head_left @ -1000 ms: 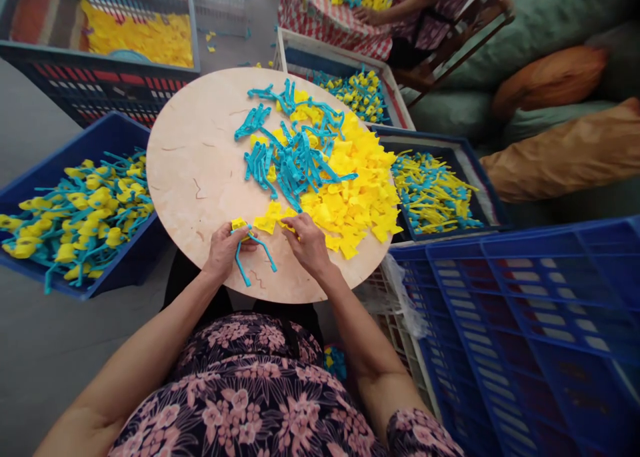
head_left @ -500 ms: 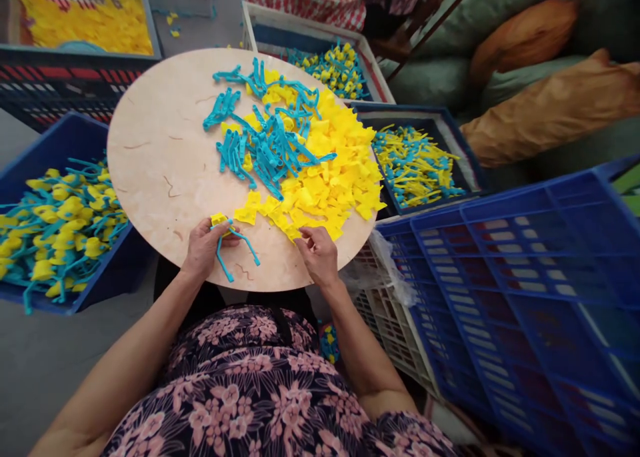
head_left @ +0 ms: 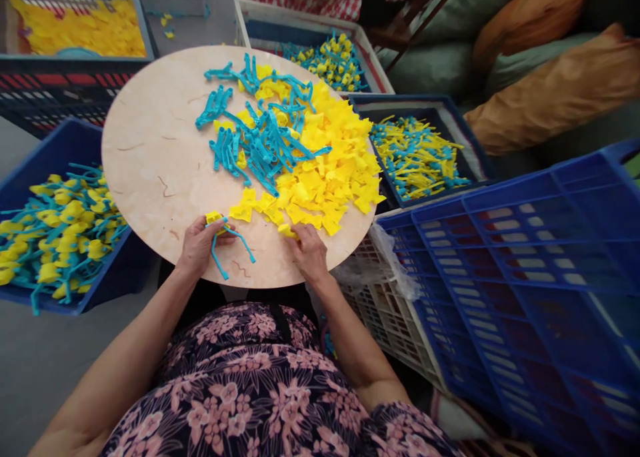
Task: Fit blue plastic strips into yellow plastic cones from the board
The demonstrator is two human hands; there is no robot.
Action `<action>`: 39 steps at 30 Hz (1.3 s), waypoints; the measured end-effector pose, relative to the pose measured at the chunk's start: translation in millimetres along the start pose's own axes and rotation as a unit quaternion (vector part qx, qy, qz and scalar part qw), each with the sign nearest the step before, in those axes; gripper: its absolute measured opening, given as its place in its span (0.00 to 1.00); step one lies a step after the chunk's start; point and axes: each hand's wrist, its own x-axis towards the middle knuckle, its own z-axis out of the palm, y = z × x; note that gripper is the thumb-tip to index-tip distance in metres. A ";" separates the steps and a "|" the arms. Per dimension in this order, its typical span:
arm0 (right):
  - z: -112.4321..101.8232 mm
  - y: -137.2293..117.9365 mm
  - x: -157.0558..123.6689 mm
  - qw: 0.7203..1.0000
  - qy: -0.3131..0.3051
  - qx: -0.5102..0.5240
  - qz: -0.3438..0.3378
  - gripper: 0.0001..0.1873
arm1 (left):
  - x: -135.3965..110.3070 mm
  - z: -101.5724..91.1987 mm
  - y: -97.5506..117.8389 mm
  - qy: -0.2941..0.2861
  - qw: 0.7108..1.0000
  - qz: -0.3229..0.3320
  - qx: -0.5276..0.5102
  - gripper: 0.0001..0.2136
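My left hand [head_left: 199,244] is closed on a yellow plastic piece [head_left: 213,216] joined with a blue two-legged plastic part [head_left: 245,245], whose thin legs point toward me. Over the near right of the round table, my right hand [head_left: 309,249] pinches a loose yellow plastic piece [head_left: 287,231], partly covered by the fingers. Just beyond it spreads a heap of yellow plastic pieces [head_left: 335,157]. Blue plastic parts [head_left: 267,147] lie piled on the middle of the table, partly over the yellow ones.
The round wooden tabletop [head_left: 145,170] is in front of me. At left stands a blue crate [head_left: 65,134] of joined blue and yellow parts. Beyond the table's right side are a white crate [head_left: 243,24] and a dark blue crate [head_left: 480,150]. A tall blue crate [head_left: 500,257] rises at right.
My right hand has drawn slightly left from the heap's near edge, with a yellow piece now showing in its fingers. My left hand keeps its hold. The view has shifted a little.
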 end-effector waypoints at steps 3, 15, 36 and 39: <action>-23.2 -0.7 3.8 0.989 -0.068 -0.047 -0.126 0.14 | 0.7 -0.3 1.0 -0.009 1.000 -0.005 0.004 0.14; -28.3 -53.6 24.4 0.894 -0.217 -0.166 -0.356 0.18 | 2.8 -3.8 -0.4 -0.026 1.000 -0.009 0.005 0.14; 13.5 -25.2 -18.7 0.984 -0.004 0.165 0.061 0.16 | 4.2 -7.9 -0.8 -0.057 0.998 -0.016 -0.004 0.14; 6.2 -15.1 -16.8 0.989 -0.003 0.099 0.113 0.16 | 4.0 -7.5 -0.9 -0.054 0.998 -0.015 0.001 0.14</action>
